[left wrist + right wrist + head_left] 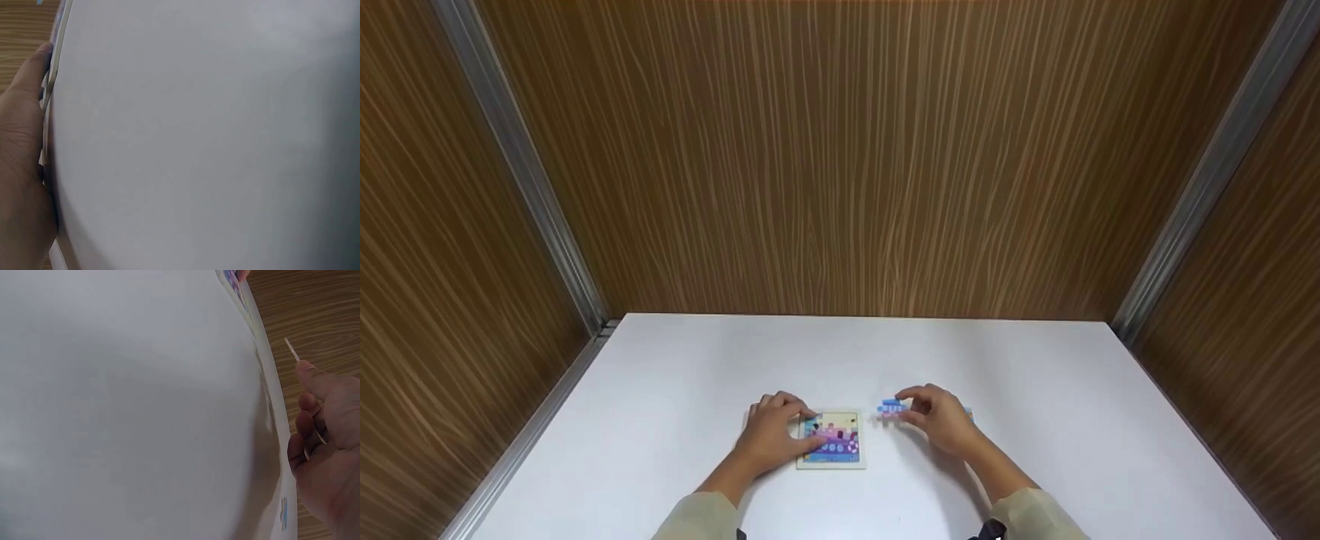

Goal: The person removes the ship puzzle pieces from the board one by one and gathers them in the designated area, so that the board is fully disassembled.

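A square picture puzzle board (847, 466) with a pale frame lies on the table; its picture shows a purple ship with a life ring. My left hand (775, 431) rests on its left side, with the thumb stretched over the picture and the index fingertip near the top edge. Just right of the board, my right hand (945, 421) pinches a flat blue and pink puzzle piece (892, 407) between thumb and index finger. Edge-on, that piece (292, 349) looks thin in the right wrist view, held above the table. The other right fingers curl loosely.
Another blue puzzle piece (970, 413) lies on the white table (1072, 420), mostly hidden behind my right hand. A pale edge (745, 418) shows beside my left fingers. Wood-grain panels (840, 165) enclose the table at the back and both sides.
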`<action>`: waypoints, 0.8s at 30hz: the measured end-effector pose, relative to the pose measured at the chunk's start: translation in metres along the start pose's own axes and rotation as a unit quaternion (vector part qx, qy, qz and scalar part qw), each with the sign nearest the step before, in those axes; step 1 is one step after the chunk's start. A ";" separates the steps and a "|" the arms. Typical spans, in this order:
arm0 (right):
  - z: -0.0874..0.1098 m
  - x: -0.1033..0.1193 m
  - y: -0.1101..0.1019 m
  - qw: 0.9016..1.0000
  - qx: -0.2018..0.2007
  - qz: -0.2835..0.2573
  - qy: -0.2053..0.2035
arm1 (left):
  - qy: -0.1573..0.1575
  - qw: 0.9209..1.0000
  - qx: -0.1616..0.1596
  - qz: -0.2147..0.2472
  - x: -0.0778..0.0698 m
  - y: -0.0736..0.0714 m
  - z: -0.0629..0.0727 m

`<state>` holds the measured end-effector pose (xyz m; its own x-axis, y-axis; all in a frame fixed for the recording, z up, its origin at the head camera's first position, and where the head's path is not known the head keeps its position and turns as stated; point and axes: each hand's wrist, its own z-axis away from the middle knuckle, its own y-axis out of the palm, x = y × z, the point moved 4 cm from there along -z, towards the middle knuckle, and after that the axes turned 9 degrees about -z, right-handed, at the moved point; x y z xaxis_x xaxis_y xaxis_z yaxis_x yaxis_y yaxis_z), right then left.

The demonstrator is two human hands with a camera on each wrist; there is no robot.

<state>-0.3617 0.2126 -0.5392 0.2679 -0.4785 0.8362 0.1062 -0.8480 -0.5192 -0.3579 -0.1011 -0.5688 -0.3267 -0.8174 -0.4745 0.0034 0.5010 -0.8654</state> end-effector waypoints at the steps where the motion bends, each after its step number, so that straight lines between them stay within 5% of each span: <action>1: 0.001 -0.002 -0.002 1.000 0.000 0.003 0.006 | -0.001 1.000 0.000 -0.001 0.000 0.000 0.000; 24: 0.010 -0.025 -0.048 0.996 -0.005 0.067 0.057 | -0.018 1.000 0.012 0.001 -0.002 0.001 0.002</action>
<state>-0.3636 0.2674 -0.5373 0.1681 -0.6104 0.7740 0.0675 -0.7762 -0.6268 -0.3552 -0.0998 -0.5696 -0.2930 -0.8263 -0.4811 0.0265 0.4960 -0.8679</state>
